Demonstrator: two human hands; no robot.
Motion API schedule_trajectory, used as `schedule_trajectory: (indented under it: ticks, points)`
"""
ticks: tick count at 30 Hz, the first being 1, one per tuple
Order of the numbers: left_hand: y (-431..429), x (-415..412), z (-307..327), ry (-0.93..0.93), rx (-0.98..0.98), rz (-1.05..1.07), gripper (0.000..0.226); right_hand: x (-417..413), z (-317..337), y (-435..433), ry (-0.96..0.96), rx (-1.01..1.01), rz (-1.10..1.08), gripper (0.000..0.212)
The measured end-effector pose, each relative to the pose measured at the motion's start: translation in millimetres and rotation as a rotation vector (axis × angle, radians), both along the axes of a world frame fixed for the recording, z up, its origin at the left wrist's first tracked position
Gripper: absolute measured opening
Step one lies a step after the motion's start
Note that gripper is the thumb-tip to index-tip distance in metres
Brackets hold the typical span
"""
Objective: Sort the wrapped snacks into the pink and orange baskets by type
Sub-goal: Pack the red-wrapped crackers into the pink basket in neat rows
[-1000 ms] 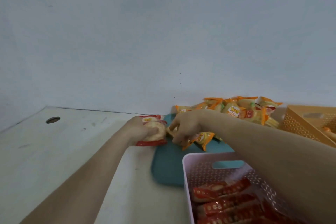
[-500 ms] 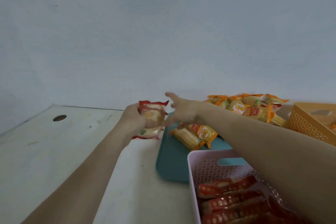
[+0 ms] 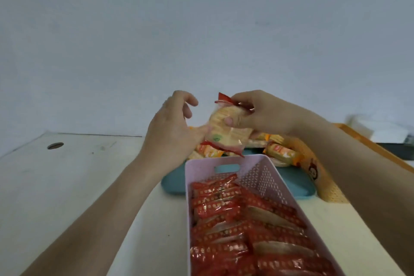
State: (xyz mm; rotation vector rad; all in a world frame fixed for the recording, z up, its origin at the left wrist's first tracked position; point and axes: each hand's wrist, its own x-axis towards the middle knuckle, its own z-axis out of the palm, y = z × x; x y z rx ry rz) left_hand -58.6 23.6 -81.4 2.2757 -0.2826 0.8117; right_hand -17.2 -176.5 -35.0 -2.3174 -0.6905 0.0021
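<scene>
We see one red-edged cracker packet (image 3: pixel 226 129) held above the far end of the pink basket (image 3: pixel 201 169), our right hand (image 3: pixel 264 114) pinching its top, our left hand (image 3: pixel 172 134) with an open grip, thumb touching its left edge. The basket holds many red packets (image 3: pixel 237 226), too overlapped to count. One orange basket (image 3: pixel 322 177) stands right, by one teal tray (image 3: pixel 295 186) on the bench (image 3: pixel 67 175).

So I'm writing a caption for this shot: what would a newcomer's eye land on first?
Probably the red-edged clear packet of pale crackers held up at centre, pinched by the right hand with the left hand touching its lower edge. Just below, the pink perforated plastic basket packed with red-wrapped snacks fills the lower middle. Behind it, orange-wrapped snacks lie on a teal tray.
</scene>
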Motion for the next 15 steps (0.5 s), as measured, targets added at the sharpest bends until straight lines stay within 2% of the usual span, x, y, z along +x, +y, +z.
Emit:
schedule_trajectory:
  ticks: [2,4,6,8,10,11,15]
  points:
    - [-8,-12,-7,0.214,0.222,-0.154,0.021,-7,-9,-16,-0.051,-0.118,-0.034,0.037]
    - [-19,-19,-20,0.366,0.606,-0.264,0.036,-22,-20,-24,-0.13,-0.246,-0.062,0.049]
    - [-28,-23,-35,0.43,0.796,-0.293,0.047,-39,-34,-27,-0.3,-0.351,-0.059,0.048]
    - [-28,-19,-49,0.463,0.827,-0.263,0.061,-49,-47,-24,-0.414,-0.424,-0.055,0.037]
    - [-24,-14,-57,0.432,0.818,-0.238,0.074,-51,-55,-23,-0.411,-0.449,-0.046,0.036]
    - [-22,-12,-58,0.431,0.815,-0.227,0.071,-50,-57,-26,-0.373,-0.458,-0.044,0.037]
    - [-21,-10,-59,0.39,0.792,-0.23,0.035,-49,-68,-29,-0.177,-0.575,-0.008,0.038]
